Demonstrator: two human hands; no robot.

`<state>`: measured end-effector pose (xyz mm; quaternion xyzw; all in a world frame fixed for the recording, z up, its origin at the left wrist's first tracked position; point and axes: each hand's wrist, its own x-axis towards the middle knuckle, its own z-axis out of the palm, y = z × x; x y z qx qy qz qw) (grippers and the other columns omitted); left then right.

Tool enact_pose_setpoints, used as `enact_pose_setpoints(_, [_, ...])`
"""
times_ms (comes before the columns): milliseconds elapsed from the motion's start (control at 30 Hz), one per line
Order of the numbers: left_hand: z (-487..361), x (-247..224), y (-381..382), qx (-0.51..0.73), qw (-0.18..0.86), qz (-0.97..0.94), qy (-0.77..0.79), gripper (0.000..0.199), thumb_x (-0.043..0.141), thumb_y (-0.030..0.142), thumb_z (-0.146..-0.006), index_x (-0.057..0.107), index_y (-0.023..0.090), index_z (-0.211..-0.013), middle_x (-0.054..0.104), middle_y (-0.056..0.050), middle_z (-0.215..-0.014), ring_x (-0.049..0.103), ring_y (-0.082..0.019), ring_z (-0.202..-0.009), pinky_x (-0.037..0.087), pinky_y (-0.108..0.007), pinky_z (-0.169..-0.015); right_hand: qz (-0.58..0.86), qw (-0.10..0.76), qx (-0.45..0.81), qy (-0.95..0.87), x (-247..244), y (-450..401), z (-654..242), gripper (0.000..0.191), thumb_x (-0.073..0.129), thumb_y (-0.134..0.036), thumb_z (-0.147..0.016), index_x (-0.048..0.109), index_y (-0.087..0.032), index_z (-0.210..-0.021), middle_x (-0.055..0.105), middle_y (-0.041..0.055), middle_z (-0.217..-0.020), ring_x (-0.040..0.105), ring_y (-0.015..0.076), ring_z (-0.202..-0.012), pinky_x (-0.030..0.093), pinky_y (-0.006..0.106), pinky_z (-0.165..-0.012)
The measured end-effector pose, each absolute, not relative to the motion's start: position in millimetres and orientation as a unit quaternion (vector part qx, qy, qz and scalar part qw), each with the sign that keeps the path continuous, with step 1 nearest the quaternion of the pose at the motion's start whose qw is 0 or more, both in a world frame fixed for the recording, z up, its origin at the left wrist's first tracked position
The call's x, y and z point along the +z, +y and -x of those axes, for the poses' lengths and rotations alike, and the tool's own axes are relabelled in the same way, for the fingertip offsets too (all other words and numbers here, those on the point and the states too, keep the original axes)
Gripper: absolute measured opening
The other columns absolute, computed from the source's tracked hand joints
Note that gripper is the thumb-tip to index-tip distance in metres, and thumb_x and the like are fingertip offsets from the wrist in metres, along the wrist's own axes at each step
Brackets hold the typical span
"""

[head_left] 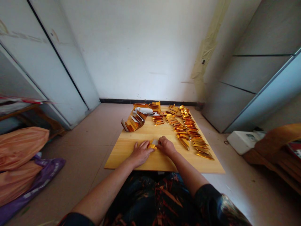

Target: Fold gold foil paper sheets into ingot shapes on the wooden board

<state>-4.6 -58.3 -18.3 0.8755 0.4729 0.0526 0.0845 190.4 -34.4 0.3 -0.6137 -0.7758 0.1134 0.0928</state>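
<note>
The right grip pinches a small gold-and-white foil paper; the left grip touches its opposite side, clamped or not I cannot tell. Folded gold-foil pieces lie beyond the right grip.

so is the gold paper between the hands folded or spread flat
Partly folded, it seems: the gold paper shows both gold and pale faces between left hand and right hand.

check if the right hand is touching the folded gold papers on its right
Apart: the head view shows bare tabletop between the right hand and the folded gold papers.
</note>
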Motion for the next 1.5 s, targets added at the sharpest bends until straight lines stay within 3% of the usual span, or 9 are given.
enact_pose_setpoints(167, [4.9,-19.8,-57.8,0.05,0.091,-0.874,0.475,0.04,0.042,0.022,-0.088,0.053,0.039,-0.122,0.034,-0.005,-0.148,0.028,-0.027,-0.136,0.022,-0.064,-0.103,0.587,0.14,0.162,-0.781,-3.5,-29.2,-199.2,0.008,0.054,-0.014,-0.082,0.06,-0.018,-0.083,0.057,0.0011,-0.09,0.054,0.0099,-0.079,0.037,0.019,-0.067])
enact_pose_setpoints(300, [4.1,-18.8,-57.1,0.052,0.093,-0.872,0.478,0.039,0.042,0.023,-0.087,0.054,0.039,-0.121,0.035,-0.005,-0.147,0.028,-0.028,-0.136,0.023,-0.064,-0.102,0.592,0.164,0.18,-0.768,-5.7,-29.8,-198.4,0.003,0.058,-0.02,-0.08,0.06,-0.018,-0.081,0.056,0.0008,-0.086,0.053,0.0106,-0.077,0.037,0.02,-0.067])
enact_pose_setpoints(433, [2.6,-16.9,-57.0,0.048,0.096,-0.87,0.481,0.038,0.043,0.023,-0.087,0.055,0.037,-0.12,0.035,-0.007,-0.147,0.029,-0.029,-0.135,0.022,-0.065,-0.102,0.606,0.159,0.179,-0.758,-4.8,-33.5,-194.0,0.015,0.068,-0.025,-0.072,0.061,-0.018,-0.084,0.055,0.0008,-0.091,0.052,0.011,-0.075,0.037,0.021,-0.066])
enact_pose_setpoints(600, [-0.5,-16.3,-57.7,0.061,0.087,-0.868,0.486,0.033,0.047,0.028,-0.087,0.057,0.038,-0.117,0.038,-0.006,-0.144,0.031,-0.028,-0.134,0.022,-0.063,-0.102,0.609,0.139,0.2,-0.754,-1.0,-28.8,-195.1,0.012,0.061,-0.016,-0.075,0.063,-0.019,-0.086,0.057,0.0014,-0.092,0.054,0.0118,-0.08,0.039,0.021,-0.07])
enact_pose_setpoints(867, [-11.8,-11.0,-58.5,0.095,0.094,-0.84,0.526,0.021,0.047,0.035,-0.088,0.065,0.034,-0.1,0.047,-0.005,-0.137,0.038,-0.028,-0.129,0.025,-0.063,-0.1,0.609,0.126,0.189,-0.76,-4.9,-16.0,-199.8,0.026,0.057,-0.007,-0.073,0.066,-0.018,-0.094,0.06,0.0036,-0.095,0.057,0.0131,-0.083,0.042,0.02,-0.075])
enact_pose_setpoints(1000, [-9.9,-14.2,-56.8,0.095,0.103,-0.84,0.524,0.023,0.048,0.032,-0.088,0.065,0.036,-0.102,0.045,-0.004,-0.139,0.036,-0.027,-0.131,0.023,-0.063,-0.102,0.518,0.164,0.152,-0.826,-10.5,-27.6,-204.5,0.034,0.05,-0.011,-0.082,0.066,-0.025,-0.108,0.056,0.0041,-0.111,0.057,0.013,-0.089,0.042,0.021,-0.079])
enact_pose_setpoints(1167, [-4.6,-19.1,-55.5,0.097,0.109,-0.847,0.511,0.025,0.048,0.031,-0.087,0.063,0.038,-0.105,0.042,-0.004,-0.143,0.033,-0.027,-0.133,0.021,-0.063,-0.103,0.448,0.108,0.065,-0.885,-12.5,-44.5,-209.4,0.031,0.043,-0.024,-0.092,0.065,-0.033,-0.112,0.05,0.0048,-0.128,0.05,0.0206,-0.104,0.04,0.031,-0.087])
enact_pose_setpoints(1333, [-3.8,-15.3,-56.2,0.091,0.114,-0.849,0.507,0.025,0.051,0.028,-0.085,0.064,0.037,-0.105,0.04,-0.004,-0.144,0.032,-0.028,-0.134,0.02,-0.063,-0.103,0.474,0.058,0.013,-0.879,-7.2,-48.8,-207.5,0.032,0.04,-0.03,-0.094,0.06,-0.038,-0.118,0.049,0.0043,-0.13,0.047,0.0222,-0.102,0.04,0.032,-0.082])
enact_pose_setpoints(1500, [-2.9,-12.8,-50.4,0.103,0.12,-0.849,0.505,0.024,0.05,0.027,-0.085,0.065,0.037,-0.101,0.044,-0.004,-0.141,0.036,-0.026,-0.132,0.021,-0.064,-0.103,0.457,0.055,0.005,-0.888,-0.6,-42.8,-207.8,0.029,0.042,-0.031,-0.093,0.06,-0.036,-0.116,0.05,0.0033,-0.129,0.043,0.0231,-0.107,0.036,0.034,-0.084])
